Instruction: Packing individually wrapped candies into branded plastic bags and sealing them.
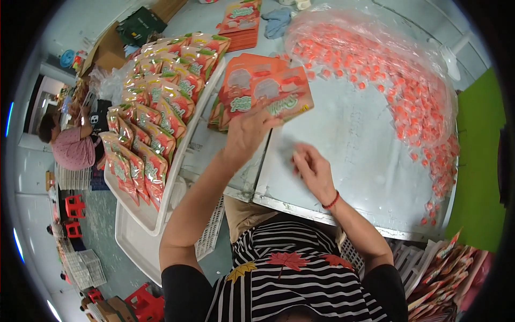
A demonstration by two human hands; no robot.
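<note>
My left hand (248,135) reaches over a fanned stack of flat, printed orange-red pouches (241,80) with clear windows. Its fingers are closed at the lower edge of the top pouch (294,92), which lies tilted over the others. My right hand (315,170), with a red cord bracelet at the wrist, hovers above the bare metal tabletop (343,139). Its fingers are curled together and their tips are blurred, so whatever they hold, if anything, does not show. Small individually wrapped red-orange candies (362,67) spread in a wide arc beyond and to the right.
Filled pouches (161,102) stand in rows in a white tray (199,107) on the left. More flat pouches (240,27) and a blue cloth (276,22) lie at the back. A clear plastic bag (429,70) partly covers the candies. Another person (78,142) works at far left.
</note>
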